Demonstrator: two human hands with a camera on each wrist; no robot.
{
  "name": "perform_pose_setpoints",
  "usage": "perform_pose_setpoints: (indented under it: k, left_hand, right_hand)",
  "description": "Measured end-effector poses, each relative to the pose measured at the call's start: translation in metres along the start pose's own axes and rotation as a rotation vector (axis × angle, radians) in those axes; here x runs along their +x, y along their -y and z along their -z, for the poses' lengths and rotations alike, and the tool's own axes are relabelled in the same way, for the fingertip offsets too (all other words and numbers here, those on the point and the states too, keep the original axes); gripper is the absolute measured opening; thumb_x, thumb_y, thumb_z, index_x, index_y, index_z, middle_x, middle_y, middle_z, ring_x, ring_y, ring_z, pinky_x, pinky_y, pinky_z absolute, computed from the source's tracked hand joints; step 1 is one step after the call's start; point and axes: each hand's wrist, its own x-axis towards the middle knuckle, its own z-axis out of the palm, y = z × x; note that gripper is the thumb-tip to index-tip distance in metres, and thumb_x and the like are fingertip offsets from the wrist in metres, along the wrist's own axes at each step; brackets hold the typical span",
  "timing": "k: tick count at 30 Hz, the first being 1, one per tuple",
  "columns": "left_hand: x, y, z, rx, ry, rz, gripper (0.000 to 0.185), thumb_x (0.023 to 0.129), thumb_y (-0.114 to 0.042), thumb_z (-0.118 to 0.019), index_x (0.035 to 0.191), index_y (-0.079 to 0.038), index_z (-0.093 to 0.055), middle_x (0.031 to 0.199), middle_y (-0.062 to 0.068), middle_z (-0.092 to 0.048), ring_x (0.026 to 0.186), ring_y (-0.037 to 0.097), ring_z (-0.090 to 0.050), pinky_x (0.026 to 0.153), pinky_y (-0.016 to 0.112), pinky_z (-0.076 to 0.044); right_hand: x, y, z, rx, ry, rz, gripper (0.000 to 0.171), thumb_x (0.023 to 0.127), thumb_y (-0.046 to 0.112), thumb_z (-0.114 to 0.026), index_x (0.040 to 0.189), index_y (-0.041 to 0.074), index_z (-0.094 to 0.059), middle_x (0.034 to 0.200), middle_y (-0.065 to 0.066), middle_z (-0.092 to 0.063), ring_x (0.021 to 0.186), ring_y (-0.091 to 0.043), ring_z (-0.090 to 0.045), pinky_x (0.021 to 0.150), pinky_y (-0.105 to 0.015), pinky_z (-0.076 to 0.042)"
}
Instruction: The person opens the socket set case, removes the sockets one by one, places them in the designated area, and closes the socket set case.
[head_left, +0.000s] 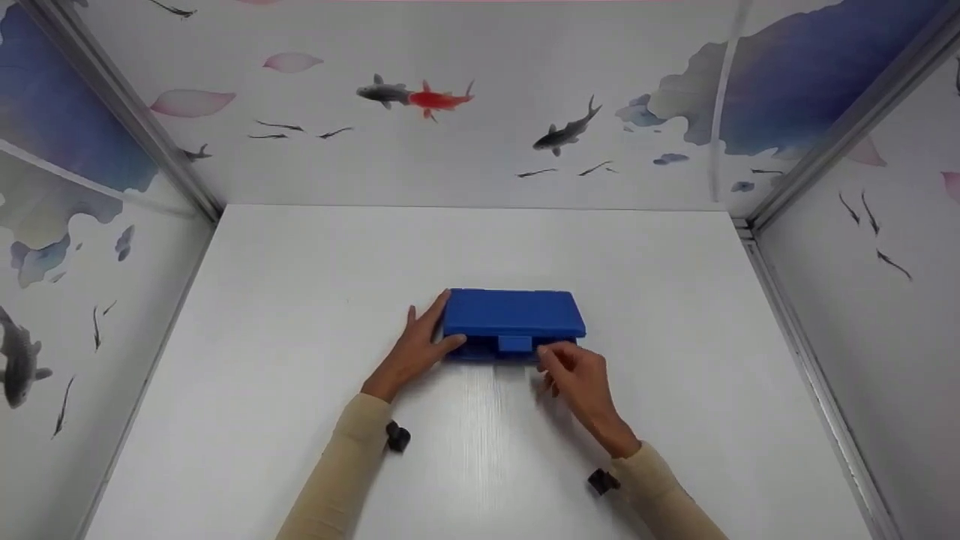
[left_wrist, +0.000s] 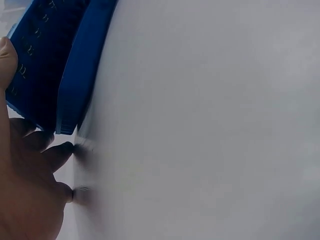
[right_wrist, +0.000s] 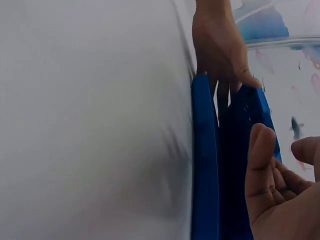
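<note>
The blue case [head_left: 512, 313] sits mid-table [head_left: 300, 375]. The left hand [head_left: 415, 349] grips its left end, thumb under the lid; the right hand [head_left: 576, 375] pinches beside the latch [head_left: 514, 344]. Better to brace left, lifting evenly.

Open table [head_left: 300, 300] all round both hands; only the blue case [head_left: 512, 313] blocks ahead of the fingers, walls [head_left: 90, 247] well apart.

Case: your blue case [right_wrist: 205, 165] lies on the white table [right_wrist: 90, 125], lid ajar.
Right hand [right_wrist: 277, 192]: fingers curled beside the lid.
Left hand [right_wrist: 220, 45]: grips the far end.
</note>
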Motion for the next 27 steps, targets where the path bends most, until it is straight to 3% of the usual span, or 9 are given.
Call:
perform_pose_setpoints:
  k: [3,6,10,13,16,21,27]
  left_hand:
    - [0.000,0.000,0.000,-0.027,-0.002,0.002,0.099,0.103,-0.068,-0.065,0.179,-0.027,-0.017,0.183,0.005,-0.021,0.169,0.046,0.002,0.134,0.067,0.002]
    - [0.002,0.000,0.001,-0.029,-0.008,-0.019,0.098,0.104,-0.069,-0.063,0.179,-0.025,-0.018,0.182,0.006,-0.024,0.170,0.038,-0.010,0.135,0.061,0.008]
    - [0.002,0.001,0.001,-0.026,-0.008,-0.035,0.097,0.104,-0.069,-0.061,0.179,-0.023,-0.020,0.181,0.008,-0.026,0.169,0.036,-0.018,0.135,0.058,0.009]
    - [0.002,0.001,0.001,-0.032,-0.003,-0.027,0.095,0.105,-0.068,-0.062,0.179,-0.024,-0.020,0.181,0.008,-0.025,0.169,0.038,-0.015,0.135,0.059,0.008]
    - [0.001,0.001,0.000,-0.039,0.001,-0.008,0.093,0.106,-0.066,-0.062,0.179,-0.026,-0.019,0.182,0.006,-0.024,0.169,0.042,-0.006,0.135,0.063,0.005]
    - [0.000,0.001,0.000,-0.051,-0.002,0.014,0.092,0.105,-0.068,-0.062,0.178,-0.029,-0.021,0.182,0.004,-0.024,0.169,0.046,0.003,0.134,0.067,0.002]
    - [-0.002,0.000,-0.003,0.008,-0.002,0.048,0.107,0.097,-0.063,-0.078,0.179,-0.025,-0.020,0.182,0.003,-0.023,0.168,0.046,0.005,0.134,0.067,-0.008]
  right_hand:
    - [0.006,-0.004,0.018,-0.165,-0.122,0.255,0.009,0.101,0.000,-0.078,0.110,0.001,-0.080,0.089,-0.009,-0.073,0.063,-0.019,-0.064,0.055,-0.023,-0.054]
    - [0.015,-0.012,0.035,-0.299,-0.201,0.408,0.028,0.094,-0.007,-0.083,0.120,0.000,-0.077,0.107,-0.012,-0.072,0.082,-0.022,-0.068,0.069,-0.024,-0.056]
    - [0.025,-0.027,0.055,-0.380,-0.123,0.409,0.052,0.091,-0.005,-0.087,0.140,-0.003,-0.069,0.138,-0.017,-0.067,0.124,-0.031,-0.065,0.103,-0.023,-0.053]
    - [0.030,-0.039,0.065,-0.375,-0.021,0.389,0.056,0.093,-0.005,-0.085,0.146,-0.003,-0.067,0.148,-0.017,-0.065,0.139,-0.035,-0.060,0.117,-0.018,-0.043]
    - [0.035,-0.046,0.072,-0.338,0.030,0.403,0.050,0.094,-0.008,-0.082,0.142,-0.004,-0.070,0.144,-0.017,-0.069,0.136,-0.036,-0.062,0.120,-0.019,-0.042]
    - [0.043,-0.049,0.076,-0.288,0.023,0.469,0.046,0.091,-0.015,-0.080,0.135,-0.003,-0.074,0.137,-0.019,-0.073,0.129,-0.038,-0.065,0.118,-0.021,-0.045]
    - [0.048,-0.048,0.075,-0.276,0.008,0.486,0.046,0.091,-0.017,-0.079,0.134,-0.002,-0.075,0.134,-0.019,-0.074,0.126,-0.038,-0.067,0.116,-0.019,-0.047]
